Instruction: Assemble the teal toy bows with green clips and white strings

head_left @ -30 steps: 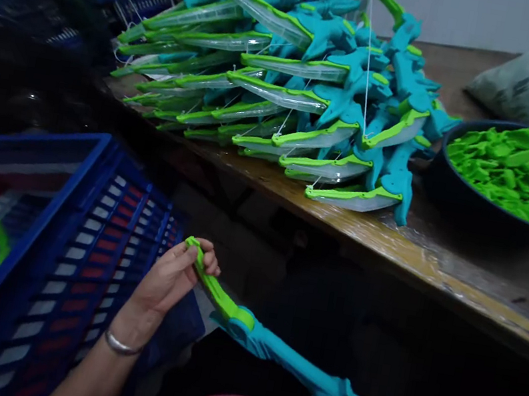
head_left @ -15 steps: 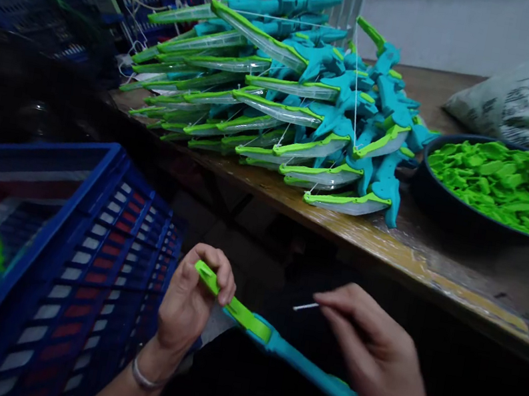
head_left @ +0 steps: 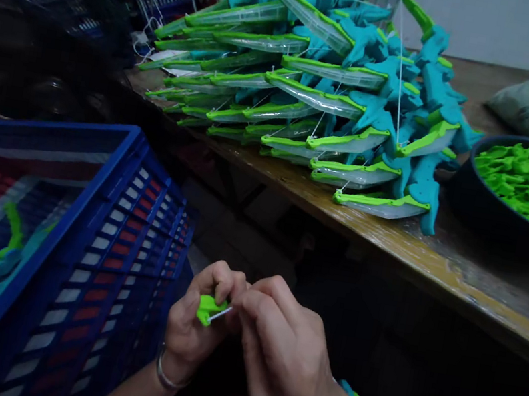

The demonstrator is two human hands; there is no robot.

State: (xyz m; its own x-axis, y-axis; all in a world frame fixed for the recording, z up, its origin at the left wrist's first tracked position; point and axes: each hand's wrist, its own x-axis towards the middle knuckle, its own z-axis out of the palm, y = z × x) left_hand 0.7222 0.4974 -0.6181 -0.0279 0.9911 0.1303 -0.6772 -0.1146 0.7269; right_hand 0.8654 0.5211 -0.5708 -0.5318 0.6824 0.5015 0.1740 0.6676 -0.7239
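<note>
My right hand (head_left: 278,356) now moved against my left hand (head_left: 192,324), left fingers (head_left: 221,283) gripping green bow tip (head_left: 205,308), right fingers (head_left: 255,299) pinching white string (head_left: 221,313)

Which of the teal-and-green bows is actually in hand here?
The bow lowest in view: left hand pinches its green tip, right hand holds a white string against it. The other bows lie piled on the table or in the blue crate.

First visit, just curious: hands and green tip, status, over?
Left hand pinches bow tip. Right hand holds string to it. Nothing in the way.
</note>
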